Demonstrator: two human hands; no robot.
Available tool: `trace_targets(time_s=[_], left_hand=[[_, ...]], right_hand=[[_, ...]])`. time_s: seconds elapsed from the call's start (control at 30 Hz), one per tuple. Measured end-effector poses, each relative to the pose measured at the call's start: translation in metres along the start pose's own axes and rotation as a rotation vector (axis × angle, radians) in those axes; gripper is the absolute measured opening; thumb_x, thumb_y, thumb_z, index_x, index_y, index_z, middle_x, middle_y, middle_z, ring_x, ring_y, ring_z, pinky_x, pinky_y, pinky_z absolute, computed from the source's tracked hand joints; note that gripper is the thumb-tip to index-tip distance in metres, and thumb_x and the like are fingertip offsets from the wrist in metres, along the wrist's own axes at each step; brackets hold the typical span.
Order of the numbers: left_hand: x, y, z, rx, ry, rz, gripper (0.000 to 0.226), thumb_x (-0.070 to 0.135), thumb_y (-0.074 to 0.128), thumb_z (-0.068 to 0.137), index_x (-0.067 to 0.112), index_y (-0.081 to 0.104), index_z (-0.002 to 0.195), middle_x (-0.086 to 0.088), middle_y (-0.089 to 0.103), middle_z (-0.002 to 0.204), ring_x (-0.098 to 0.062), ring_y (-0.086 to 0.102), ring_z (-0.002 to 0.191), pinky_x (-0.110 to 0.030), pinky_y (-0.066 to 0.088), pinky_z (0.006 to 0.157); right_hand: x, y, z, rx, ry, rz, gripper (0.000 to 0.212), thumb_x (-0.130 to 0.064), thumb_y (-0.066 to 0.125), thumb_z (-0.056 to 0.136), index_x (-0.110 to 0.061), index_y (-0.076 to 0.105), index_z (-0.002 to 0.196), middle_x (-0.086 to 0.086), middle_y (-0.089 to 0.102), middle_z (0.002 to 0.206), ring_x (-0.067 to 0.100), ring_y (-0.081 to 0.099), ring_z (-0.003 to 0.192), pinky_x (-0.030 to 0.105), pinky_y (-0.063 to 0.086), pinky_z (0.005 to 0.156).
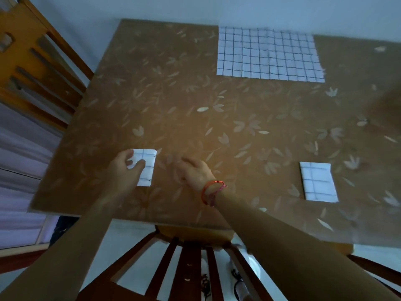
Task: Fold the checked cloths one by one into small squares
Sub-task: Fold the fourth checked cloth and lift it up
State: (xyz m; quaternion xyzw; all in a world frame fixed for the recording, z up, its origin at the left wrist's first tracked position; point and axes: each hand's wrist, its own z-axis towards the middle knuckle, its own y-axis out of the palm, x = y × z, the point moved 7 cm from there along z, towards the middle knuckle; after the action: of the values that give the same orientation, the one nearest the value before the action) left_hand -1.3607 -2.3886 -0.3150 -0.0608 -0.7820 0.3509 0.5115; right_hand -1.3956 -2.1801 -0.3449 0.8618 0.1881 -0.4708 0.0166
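Note:
A small folded checked cloth lies near the table's front left. My left hand grips its left edge, thumb on top and fingers curled round it. Just to the right, my right hand hovers over the bare tablecloth with loosely bent fingers and holds nothing; a red string bracelet circles its wrist. A second folded checked cloth rests at the front right. At the far edge lies a large unfolded stack of checked cloths.
The table wears a brown leaf-patterned cover. A wooden chair back stands directly below me at the front edge. Another wooden chair stands at the left side. The wall runs behind the table.

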Motion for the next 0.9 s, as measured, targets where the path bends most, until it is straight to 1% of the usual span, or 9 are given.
trace_targets(time_s=[0.07,0.1,0.17,0.3,0.47,0.57,0.73,0.8,0.9], left_hand=[[0.015,0.011,-0.006,-0.03,0.051,0.042,0.045,0.03,0.065,0.091,0.018,0.054,0.132,-0.002,0.06,0.126,-0.011,0.058,0.099,-0.035,0.048,0.08],[0.027,0.018,-0.01,-0.033,0.087,0.077,0.044,0.036,0.064,0.09,0.022,0.055,0.131,0.001,0.061,0.124,-0.01,0.059,0.096,-0.035,0.049,0.081],[0.049,0.033,-0.02,-0.045,0.126,0.081,0.044,0.044,0.063,0.089,0.027,0.055,0.129,0.004,0.06,0.121,-0.013,0.058,0.105,-0.036,0.05,0.085],[0.1,0.067,-0.04,-0.099,0.258,0.12,0.045,0.037,0.064,0.091,0.021,0.054,0.132,-0.004,0.057,0.132,-0.021,0.053,0.12,-0.028,0.039,0.091],[0.175,0.105,-0.07,-0.14,0.441,0.197,0.046,0.033,0.067,0.089,0.009,0.059,0.127,-0.01,0.059,0.125,-0.027,0.054,0.119,-0.037,0.04,0.101],[0.214,0.126,-0.088,-0.162,0.546,0.248,0.046,0.03,0.068,0.089,0.006,0.059,0.127,-0.009,0.059,0.126,-0.025,0.053,0.12,-0.028,0.036,0.1],[0.256,0.156,-0.102,-0.17,0.674,0.351,0.05,0.033,0.066,0.09,0.005,0.056,0.131,-0.007,0.054,0.13,-0.025,0.049,0.123,-0.029,0.034,0.102],[0.268,0.166,-0.102,-0.156,0.713,0.462,0.058,0.048,0.056,0.092,0.011,0.052,0.136,-0.002,0.05,0.137,-0.022,0.046,0.128,-0.032,0.035,0.104],[0.284,0.177,-0.101,-0.134,0.748,0.566,0.079,0.069,0.023,0.085,0.018,0.046,0.14,0.002,0.042,0.144,-0.02,0.039,0.134,-0.036,0.035,0.107]], right_hand=[[-0.003,-0.022,-0.01,0.022,-0.008,-0.046,0.048,-0.048,0.06,0.08,-0.031,0.058,0.125,-0.008,0.066,0.111,0.016,0.064,0.103,0.034,0.051,0.094],[-0.004,-0.035,-0.016,0.026,-0.017,-0.063,0.049,-0.048,0.059,0.082,-0.03,0.055,0.128,-0.006,0.064,0.116,0.02,0.062,0.108,0.037,0.05,0.097],[-0.007,-0.062,-0.027,0.044,-0.047,-0.107,0.051,-0.048,0.056,0.085,-0.03,0.051,0.133,-0.002,0.061,0.124,0.023,0.061,0.111,0.04,0.048,0.099],[-0.01,-0.128,-0.051,0.122,-0.066,-0.171,0.053,-0.049,0.053,0.086,-0.033,0.045,0.136,-0.004,0.059,0.128,0.019,0.059,0.114,0.033,0.046,0.098],[-0.015,-0.218,-0.08,0.255,-0.093,-0.223,0.056,-0.047,0.054,0.087,-0.029,0.044,0.139,0.002,0.059,0.131,0.017,0.053,0.121,0.027,0.036,0.103],[-0.016,-0.265,-0.094,0.332,-0.096,-0.254,0.056,-0.046,0.055,0.087,-0.028,0.044,0.139,0.003,0.058,0.132,0.016,0.055,0.12,0.028,0.041,0.1],[-0.02,-0.326,-0.107,0.411,-0.12,-0.354,0.058,-0.052,0.052,0.087,-0.034,0.039,0.14,0.0,0.056,0.134,0.016,0.056,0.118,0.026,0.041,0.094],[-0.026,-0.344,-0.112,0.434,-0.148,-0.473,0.06,-0.054,0.049,0.088,-0.034,0.035,0.142,-0.001,0.053,0.136,0.017,0.055,0.119,0.029,0.044,0.096],[-0.039,-0.363,-0.116,0.478,-0.206,-0.699,0.062,-0.06,0.041,0.088,-0.034,0.03,0.144,-0.004,0.049,0.139,0.016,0.052,0.122,0.03,0.043,0.096]])
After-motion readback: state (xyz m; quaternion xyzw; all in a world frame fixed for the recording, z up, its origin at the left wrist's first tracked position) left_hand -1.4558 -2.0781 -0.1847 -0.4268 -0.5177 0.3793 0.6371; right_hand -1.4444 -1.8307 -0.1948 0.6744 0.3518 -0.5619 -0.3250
